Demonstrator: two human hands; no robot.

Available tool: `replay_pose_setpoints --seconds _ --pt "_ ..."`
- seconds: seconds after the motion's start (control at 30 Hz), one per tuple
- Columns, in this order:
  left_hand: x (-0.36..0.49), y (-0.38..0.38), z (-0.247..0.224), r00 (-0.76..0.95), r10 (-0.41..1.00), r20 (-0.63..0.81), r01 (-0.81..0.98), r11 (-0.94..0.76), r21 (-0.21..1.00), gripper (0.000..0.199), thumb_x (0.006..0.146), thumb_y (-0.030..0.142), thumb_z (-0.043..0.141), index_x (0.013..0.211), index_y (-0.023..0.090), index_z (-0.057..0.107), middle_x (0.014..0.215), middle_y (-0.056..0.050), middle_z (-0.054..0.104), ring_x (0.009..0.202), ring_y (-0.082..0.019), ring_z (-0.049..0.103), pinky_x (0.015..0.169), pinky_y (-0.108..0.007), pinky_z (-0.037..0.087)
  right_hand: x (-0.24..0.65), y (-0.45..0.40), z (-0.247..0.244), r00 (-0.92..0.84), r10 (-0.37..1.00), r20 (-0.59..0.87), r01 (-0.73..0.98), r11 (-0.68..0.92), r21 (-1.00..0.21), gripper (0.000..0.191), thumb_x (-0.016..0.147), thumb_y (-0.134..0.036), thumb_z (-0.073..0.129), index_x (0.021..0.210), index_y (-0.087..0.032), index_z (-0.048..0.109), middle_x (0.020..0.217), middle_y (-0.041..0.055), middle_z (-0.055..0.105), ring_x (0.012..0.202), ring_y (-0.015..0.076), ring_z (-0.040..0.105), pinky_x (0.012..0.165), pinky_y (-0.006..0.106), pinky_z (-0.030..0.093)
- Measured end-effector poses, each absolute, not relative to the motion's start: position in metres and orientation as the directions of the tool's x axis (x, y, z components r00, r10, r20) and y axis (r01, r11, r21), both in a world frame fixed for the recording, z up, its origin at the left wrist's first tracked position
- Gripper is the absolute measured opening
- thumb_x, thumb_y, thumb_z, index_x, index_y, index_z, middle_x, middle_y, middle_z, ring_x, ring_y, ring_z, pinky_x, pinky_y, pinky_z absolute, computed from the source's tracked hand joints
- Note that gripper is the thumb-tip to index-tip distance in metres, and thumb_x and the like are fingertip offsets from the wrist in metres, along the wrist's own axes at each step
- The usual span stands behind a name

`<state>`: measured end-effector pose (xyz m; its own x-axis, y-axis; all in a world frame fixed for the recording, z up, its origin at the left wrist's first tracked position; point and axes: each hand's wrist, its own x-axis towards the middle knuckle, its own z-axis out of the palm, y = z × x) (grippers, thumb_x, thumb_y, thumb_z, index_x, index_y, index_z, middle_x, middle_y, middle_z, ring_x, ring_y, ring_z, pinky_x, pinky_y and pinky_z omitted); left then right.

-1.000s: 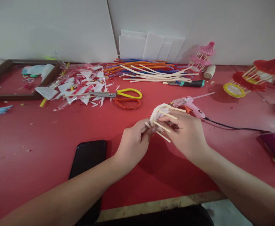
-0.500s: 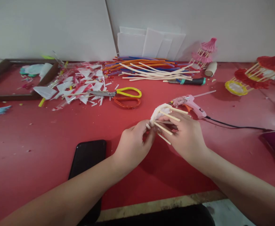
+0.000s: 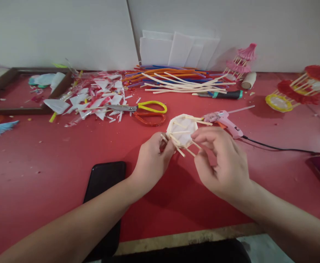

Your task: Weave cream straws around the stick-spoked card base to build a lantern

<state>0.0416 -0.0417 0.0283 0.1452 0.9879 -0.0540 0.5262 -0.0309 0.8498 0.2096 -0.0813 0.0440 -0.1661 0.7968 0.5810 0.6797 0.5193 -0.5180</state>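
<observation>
A small white many-sided disc [image 3: 182, 128] with several pale sticks standing out from its rim is held above the red table. My left hand [image 3: 155, 157] pinches the disc's near left edge between thumb and fingers. To the right of it, my right hand [image 3: 221, 157] is open, thumb and fingers apart, with the fingertips close to the disc's right edge and sticks; whether they touch it I cannot tell. Just beyond the disc lies a pink glue gun [image 3: 225, 122] with a clear glue stick in its back.
Scissors [image 3: 149, 113] lie beside white and red scraps [image 3: 102, 95]. Behind are pale, orange and blue pipe cleaners [image 3: 187, 86] and a cutter [image 3: 228, 95]. Pink [image 3: 240, 62] and red [image 3: 294, 91] tiered models stand right. A black phone [image 3: 105, 179] lies near my left forearm; a cord [image 3: 275, 147] runs right.
The disc has turned so that its flat face now shows toward me. My right hand has drawn back to the right and its fingers have spread. My left hand keeps its hold.
</observation>
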Motion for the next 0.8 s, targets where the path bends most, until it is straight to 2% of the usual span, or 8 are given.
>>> replay_pose_setpoints --seconds 0.1,0.23,0.33,0.4,0.53,0.67,0.73,0.8 --pt "0.042 -0.043 0.026 0.164 0.986 0.006 0.509 -0.09 0.856 0.02 0.091 0.035 0.054 0.079 0.019 0.055 0.069 0.003 0.062 0.06 -0.012 0.054 0.055 -0.023 0.04 0.211 -0.08 0.045 -0.254 0.715 0.651 0.699 0.601 -0.387 0.026 0.081 -0.002 0.051 0.099 -0.015 0.064 0.102 0.013 0.068 0.101 0.0216 0.066 0.087 0.036 0.057" --pt "0.044 -0.048 0.026 0.205 0.976 0.069 0.491 -0.164 0.856 0.005 0.09 0.023 0.054 0.089 0.02 0.058 0.073 0.003 0.067 0.061 -0.011 0.059 0.055 -0.02 0.041 0.212 -0.078 0.043 -0.306 0.785 0.538 0.683 0.575 -0.45 0.033 0.085 -0.005 0.049 0.112 -0.009 0.067 0.109 0.0145 0.071 0.106 0.0227 0.067 0.093 0.037 0.057" --pt "0.044 -0.05 0.027 0.22 0.97 0.103 0.409 -0.187 0.893 0.022 0.089 0.019 0.057 0.111 0.021 0.056 0.076 0.004 0.069 0.064 -0.01 0.064 0.057 -0.018 0.044 0.211 -0.078 0.044 -0.326 0.798 0.507 0.678 0.571 -0.463 0.037 0.087 -0.006 0.046 0.118 -0.007 0.066 0.117 0.0168 0.069 0.113 0.0246 0.065 0.098 0.04 0.055" --pt "0.044 -0.051 0.027 0.218 0.97 0.107 0.373 -0.184 0.909 0.03 0.089 0.019 0.058 0.118 0.022 0.053 0.078 0.004 0.07 0.064 -0.009 0.065 0.056 -0.017 0.045 0.211 -0.079 0.044 -0.325 0.794 0.514 0.683 0.573 -0.453 0.039 0.087 -0.006 0.045 0.121 -0.007 0.065 0.12 0.0171 0.068 0.114 0.0248 0.064 0.097 0.041 0.055" --pt "0.044 -0.05 0.026 0.203 0.973 0.109 0.392 -0.183 0.901 0.028 0.088 0.017 0.058 0.116 0.021 0.054 0.077 0.004 0.07 0.062 -0.009 0.064 0.053 -0.016 0.044 0.209 -0.078 0.043 -0.339 0.789 0.512 0.698 0.576 -0.425 0.043 0.086 -0.006 0.045 0.125 -0.005 0.062 0.121 0.0183 0.066 0.115 0.0262 0.062 0.096 0.043 0.055" --pt "0.044 -0.049 0.027 0.197 0.976 0.092 0.394 -0.165 0.904 0.024 0.088 0.018 0.057 0.112 0.021 0.056 0.071 0.004 0.067 0.058 -0.009 0.062 0.052 -0.017 0.044 0.208 -0.079 0.046 -0.322 0.789 0.523 0.686 0.575 -0.445 0.042 0.085 -0.003 0.044 0.123 -0.006 0.063 0.116 0.0167 0.067 0.112 0.0244 0.063 0.094 0.04 0.056" --pt "0.045 -0.048 0.028 0.184 0.981 0.055 0.392 -0.125 0.911 0.022 0.088 0.019 0.058 0.11 0.02 0.057 0.066 0.005 0.064 0.056 -0.01 0.062 0.051 -0.018 0.044 0.211 -0.081 0.051 -0.303 0.763 0.571 0.642 0.606 -0.47 0.039 0.085 -0.002 0.044 0.116 -0.011 0.066 0.107 0.0129 0.069 0.102 0.0213 0.067 0.086 0.035 0.058" --pt "0.046 -0.046 0.03 0.15 0.989 0.008 0.4 -0.068 0.914 0.022 0.087 0.02 0.059 0.109 0.02 0.059 0.064 0.005 0.063 0.056 -0.011 0.062 0.051 -0.018 0.045 0.216 -0.082 0.058 -0.308 0.676 0.67 0.588 0.689 -0.424 0.037 0.084 0.0 0.045 0.107 -0.017 0.068 0.094 0.0084 0.069 0.087 0.019 0.068 0.074 0.034 0.058"
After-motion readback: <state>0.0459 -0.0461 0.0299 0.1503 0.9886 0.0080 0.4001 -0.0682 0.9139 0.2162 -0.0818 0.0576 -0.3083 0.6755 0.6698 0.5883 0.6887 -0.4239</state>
